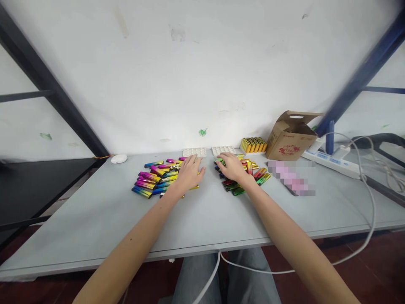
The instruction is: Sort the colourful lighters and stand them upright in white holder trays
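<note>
- Head view: two bare hands out over the grey table, a heap of shiny pieces under each.
- Left hand lies palm down at the right edge of the pink, blue and yellow pieces, fingers extended; whether they grip one, I cannot tell.
- Right hand, fingers bent, covers part of the green, red and gold pieces; a grasp there, again, cannot be told.
- Behind the hands, near the wall, two white trays, then a block of upright yellow pieces.
- Out right, an open cardboard box, with a blurred pink item in front and a white power strip beside it.
- White cable loops over the table's front edge, crossing below the right forearm.
- Far left, a small white case, well apart from the hands.
</note>
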Motion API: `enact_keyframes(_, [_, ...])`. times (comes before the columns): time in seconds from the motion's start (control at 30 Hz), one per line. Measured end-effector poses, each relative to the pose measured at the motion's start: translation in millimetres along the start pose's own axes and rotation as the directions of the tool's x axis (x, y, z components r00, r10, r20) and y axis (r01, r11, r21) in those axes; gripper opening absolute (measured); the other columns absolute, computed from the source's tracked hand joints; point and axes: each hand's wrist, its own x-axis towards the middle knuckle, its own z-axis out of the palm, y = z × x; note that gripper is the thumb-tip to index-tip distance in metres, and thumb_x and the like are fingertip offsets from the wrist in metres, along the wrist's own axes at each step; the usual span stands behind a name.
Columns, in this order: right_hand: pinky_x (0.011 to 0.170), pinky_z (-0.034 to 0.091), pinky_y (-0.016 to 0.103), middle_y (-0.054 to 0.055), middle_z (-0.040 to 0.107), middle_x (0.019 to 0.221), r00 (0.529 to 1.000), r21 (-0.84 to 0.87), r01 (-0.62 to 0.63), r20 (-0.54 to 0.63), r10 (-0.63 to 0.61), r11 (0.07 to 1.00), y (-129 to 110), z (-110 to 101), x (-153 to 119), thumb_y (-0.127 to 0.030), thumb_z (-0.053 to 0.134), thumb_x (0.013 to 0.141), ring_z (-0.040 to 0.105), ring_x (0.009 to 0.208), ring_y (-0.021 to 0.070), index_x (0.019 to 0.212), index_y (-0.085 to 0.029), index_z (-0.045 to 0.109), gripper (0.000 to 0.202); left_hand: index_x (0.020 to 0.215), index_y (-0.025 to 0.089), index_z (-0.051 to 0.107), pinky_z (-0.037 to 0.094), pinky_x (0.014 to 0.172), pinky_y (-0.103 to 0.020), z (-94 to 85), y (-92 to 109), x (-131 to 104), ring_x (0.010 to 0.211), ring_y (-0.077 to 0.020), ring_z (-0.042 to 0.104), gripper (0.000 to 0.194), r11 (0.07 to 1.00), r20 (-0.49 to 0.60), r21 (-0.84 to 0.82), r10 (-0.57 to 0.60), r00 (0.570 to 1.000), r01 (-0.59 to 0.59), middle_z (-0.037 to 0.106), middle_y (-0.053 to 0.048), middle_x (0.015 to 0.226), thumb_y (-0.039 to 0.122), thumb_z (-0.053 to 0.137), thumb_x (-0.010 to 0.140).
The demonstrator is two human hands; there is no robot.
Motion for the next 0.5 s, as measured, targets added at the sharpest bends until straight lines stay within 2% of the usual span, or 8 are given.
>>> enact_keyframes(0.1, [0.111, 0.028, 0.038, 0.013, 0.050, 0.143, 0.996, -0.022, 0.010, 0.088, -0.008, 1.000, -13, 10, 0, -0.040, 0.033, 0.099, 0.040, 0.135, 0.0262, 0.132, -0.014, 0.054, 0.047, 0.137, 0.015, 0.047, 0.029, 0.113, -0.052, 12.3, -1, 10, 0.140, -0.0321, 0.033, 0.047, 0.990, 0.111, 0.134, -0.051, 0.993, 0.036, 0.040, -0.016, 0.150, 0.035, 0.035, 0.096])
enact_keyframes(0.2, [0.113, 0.024, 0.044, 0.011, 0.040, 0.151, 0.978, -0.067, -0.009, 0.207, 0.023, 0.998, -22, 16, -1, -0.044, 0.023, 0.101, 0.029, 0.142, 0.0286, 0.140, -0.016, 0.046, 0.053, 0.135, 0.015, 0.049, 0.025, 0.112, -0.058, 22.1, 2, 12, 0.141, -0.0332, 0.031, 0.048, 0.981, 0.174, 0.189, -0.080, 0.981, 0.047, 0.039, -0.015, 0.151, 0.037, 0.031, 0.097])
enact_keyframes(0.3, [0.112, 0.023, 0.047, 0.011, 0.044, 0.148, 0.967, -0.127, 0.030, 0.255, 0.003, 0.991, -24, 18, -2, -0.040, 0.026, 0.101, 0.033, 0.139, 0.0294, 0.134, -0.017, 0.051, 0.048, 0.130, 0.015, 0.053, 0.024, 0.114, -0.056, 25.0, 0, 8, 0.141, -0.0309, 0.032, 0.047, 0.978, 0.195, 0.209, -0.051, 0.979, 0.009, 0.041, -0.014, 0.150, 0.040, 0.033, 0.095])
enact_keyframes(0.4, [0.111, 0.025, 0.045, 0.011, 0.051, 0.140, 0.969, -0.150, 0.075, 0.243, -0.036, 0.986, -22, 18, -2, -0.036, 0.031, 0.100, 0.041, 0.132, 0.0270, 0.125, -0.017, 0.058, 0.041, 0.131, 0.015, 0.054, 0.025, 0.115, -0.050, 21.7, -8, 2, 0.140, -0.0291, 0.033, 0.048, 0.979, 0.209, 0.204, -0.033, 0.977, -0.010, 0.041, -0.013, 0.150, 0.041, 0.037, 0.094])
enact_keyframes(0.5, [0.109, 0.027, 0.044, 0.011, 0.055, 0.135, 0.973, -0.154, 0.083, 0.228, -0.047, 0.985, -21, 17, -3, -0.035, 0.035, 0.099, 0.044, 0.127, 0.0263, 0.122, -0.017, 0.059, 0.038, 0.133, 0.014, 0.052, 0.024, 0.116, -0.051, 16.1, -18, -5, 0.141, -0.0285, 0.032, 0.048, 0.979, 0.215, 0.202, -0.033, 0.976, -0.012, 0.040, -0.013, 0.151, 0.038, 0.036, 0.094])
